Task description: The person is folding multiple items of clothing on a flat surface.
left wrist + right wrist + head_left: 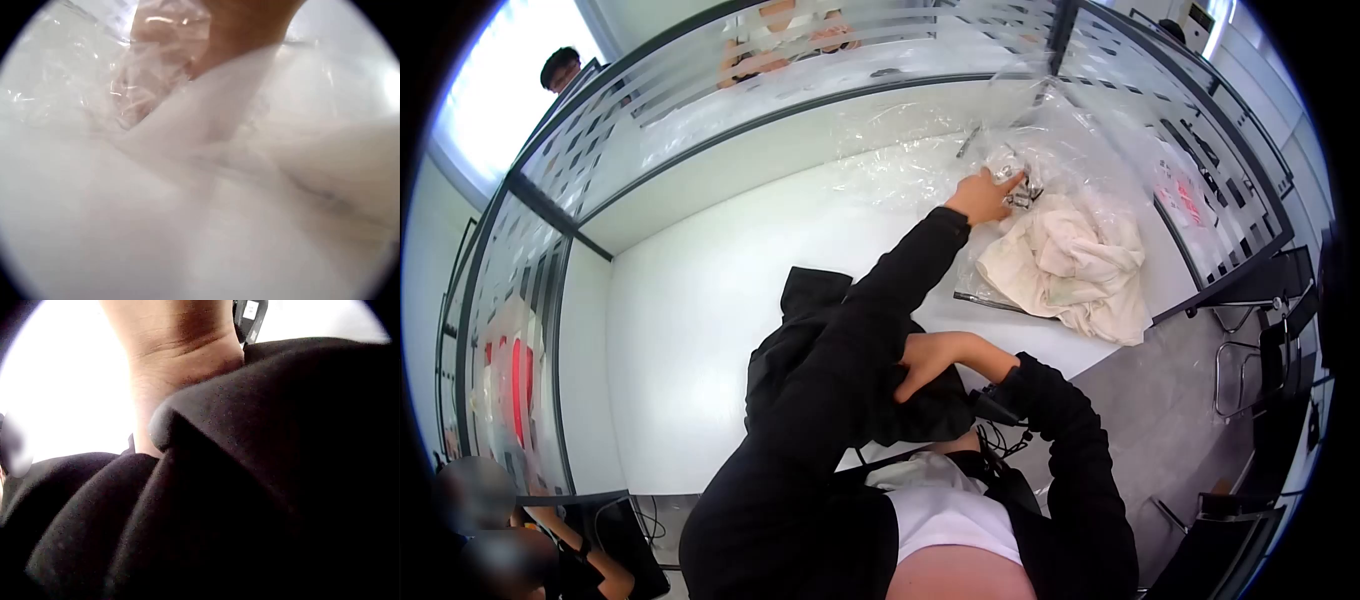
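Observation:
My left hand (985,197) reaches across to the far right of the table, its fingers in crinkled clear plastic bags (1050,140). In the left wrist view its curled fingers grip a piece of the clear plastic (140,87). Just in front of that hand lies a crumpled cream cloth garment (1075,255). Nearer my body, my right hand (935,358) is at a bunched black garment (800,340), thumb pointing down over it. A black fold (212,419) covers its fingers in the right wrist view, and I cannot tell whether they grip it. My left forearm crosses above the black garment.
The white table (680,330) has low partitions with striped glass (730,140) at the back and sides. A black strip (1005,305) lies beside the cream garment. Black cables (1005,440) hang at the front edge. Chairs (1250,370) stand right; people sit beyond the partition and lower left.

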A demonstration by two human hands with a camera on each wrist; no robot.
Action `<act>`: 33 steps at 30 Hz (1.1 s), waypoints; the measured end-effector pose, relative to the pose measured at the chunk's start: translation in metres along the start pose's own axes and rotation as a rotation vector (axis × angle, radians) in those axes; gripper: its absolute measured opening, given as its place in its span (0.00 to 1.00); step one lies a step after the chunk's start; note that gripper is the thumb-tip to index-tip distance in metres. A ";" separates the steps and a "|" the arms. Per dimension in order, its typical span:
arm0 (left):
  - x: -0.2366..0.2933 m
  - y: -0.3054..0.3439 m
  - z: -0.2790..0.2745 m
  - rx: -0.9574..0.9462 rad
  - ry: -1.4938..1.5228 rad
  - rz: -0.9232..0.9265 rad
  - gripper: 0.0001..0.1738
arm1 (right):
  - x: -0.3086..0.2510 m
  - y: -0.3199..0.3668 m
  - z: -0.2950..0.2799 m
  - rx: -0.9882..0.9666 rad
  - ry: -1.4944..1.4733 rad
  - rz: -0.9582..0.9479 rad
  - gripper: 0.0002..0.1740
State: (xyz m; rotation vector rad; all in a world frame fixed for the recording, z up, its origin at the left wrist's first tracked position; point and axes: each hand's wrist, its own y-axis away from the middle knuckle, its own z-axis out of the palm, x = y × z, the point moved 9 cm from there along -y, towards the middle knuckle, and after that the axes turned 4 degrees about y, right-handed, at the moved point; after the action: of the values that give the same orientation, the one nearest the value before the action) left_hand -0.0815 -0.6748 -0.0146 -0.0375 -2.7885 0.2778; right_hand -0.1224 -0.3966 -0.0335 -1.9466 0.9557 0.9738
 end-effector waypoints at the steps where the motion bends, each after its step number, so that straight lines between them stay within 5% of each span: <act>1: 0.003 0.005 0.001 -0.026 -0.044 0.026 0.38 | 0.002 -0.001 0.003 -0.098 0.034 0.053 0.20; 3: 0.005 0.022 0.002 -0.087 -0.110 0.184 0.28 | 0.005 -0.002 0.010 -0.298 0.074 0.152 0.19; 5: -0.001 0.055 -0.007 -0.141 -0.142 0.439 0.22 | 0.004 -0.004 0.009 -0.276 0.013 0.119 0.17; 7: 0.007 0.111 -0.073 -0.204 -0.016 0.492 0.17 | 0.012 -0.001 0.013 -0.283 -0.013 0.159 0.17; 9: -0.028 0.162 -0.155 -0.040 0.239 0.392 0.18 | 0.011 -0.001 0.011 -0.297 -0.023 0.217 0.17; 11: -0.108 0.228 -0.264 0.332 0.479 0.112 0.23 | 0.011 0.000 0.012 -0.304 -0.036 0.245 0.18; 13: -0.210 0.351 -0.385 1.054 0.794 -0.082 0.29 | 0.011 0.000 0.010 -0.284 -0.054 0.220 0.17; 15: -0.267 0.509 -0.477 1.845 1.183 0.203 0.37 | 0.017 0.001 0.013 -0.347 -0.014 0.277 0.16; 17: -0.282 0.600 -0.506 2.227 1.401 0.540 0.46 | 0.011 0.000 0.011 -0.313 -0.042 0.282 0.14; 19: -0.249 0.571 -0.500 1.828 0.847 0.166 0.33 | 0.015 0.001 0.010 -0.272 -0.067 0.251 0.14; 21: -0.222 0.532 -0.469 1.551 0.471 0.022 0.24 | 0.013 -0.001 0.009 -0.295 -0.063 0.272 0.14; 25: -0.213 0.411 -0.288 0.830 0.985 -0.354 0.16 | 0.016 0.003 0.007 -0.264 -0.004 0.309 0.15; 28: -0.148 0.359 -0.166 0.077 0.881 -0.298 0.22 | -0.004 0.001 -0.014 -0.144 0.096 0.304 0.17; 30: -0.106 0.352 -0.106 -0.235 0.745 -0.414 0.45 | 0.001 0.012 -0.042 0.069 0.190 0.290 0.18; 32: -0.061 0.335 -0.086 -0.273 0.710 -0.068 0.54 | -0.010 0.019 -0.076 0.289 0.223 0.206 0.16; 33: -0.062 0.334 -0.077 -0.197 0.572 -0.177 0.39 | -0.016 0.023 -0.092 0.376 0.261 0.205 0.14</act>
State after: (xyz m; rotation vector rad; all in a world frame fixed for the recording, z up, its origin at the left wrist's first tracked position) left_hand 0.0007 -0.3369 -0.0293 0.0724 -2.2209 -0.0513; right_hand -0.1214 -0.4800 0.0138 -1.7025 1.3999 0.5988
